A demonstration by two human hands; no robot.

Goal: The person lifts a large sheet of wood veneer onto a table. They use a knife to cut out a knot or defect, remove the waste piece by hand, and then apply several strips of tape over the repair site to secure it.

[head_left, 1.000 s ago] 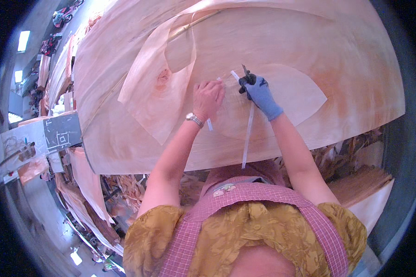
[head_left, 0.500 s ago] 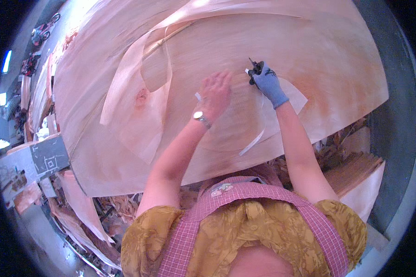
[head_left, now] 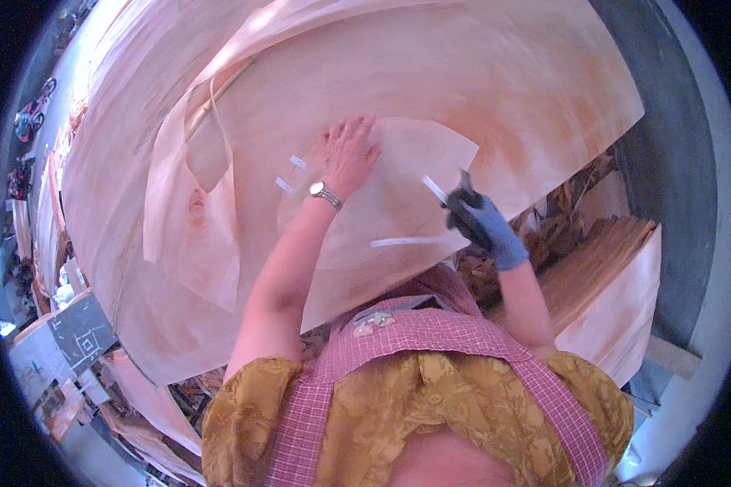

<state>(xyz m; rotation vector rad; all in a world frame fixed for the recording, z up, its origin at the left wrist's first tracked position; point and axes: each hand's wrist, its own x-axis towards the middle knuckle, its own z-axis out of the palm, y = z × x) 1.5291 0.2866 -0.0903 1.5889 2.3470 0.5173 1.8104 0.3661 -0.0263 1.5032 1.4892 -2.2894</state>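
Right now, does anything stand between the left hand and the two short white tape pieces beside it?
Nothing visible does: only pale wood veneer shows between the bare left hand and the two short white tape pieces to its left. The gloved right hand, holding white tape, is off to the right.

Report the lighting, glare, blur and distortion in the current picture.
Head view: the pale wood sheet bows with fisheye distortion, corners black; head view: glare washes out part of the upper left, and the watch shines white; head view: the gloved right hand looks slightly soft, perhaps motion-blurred.
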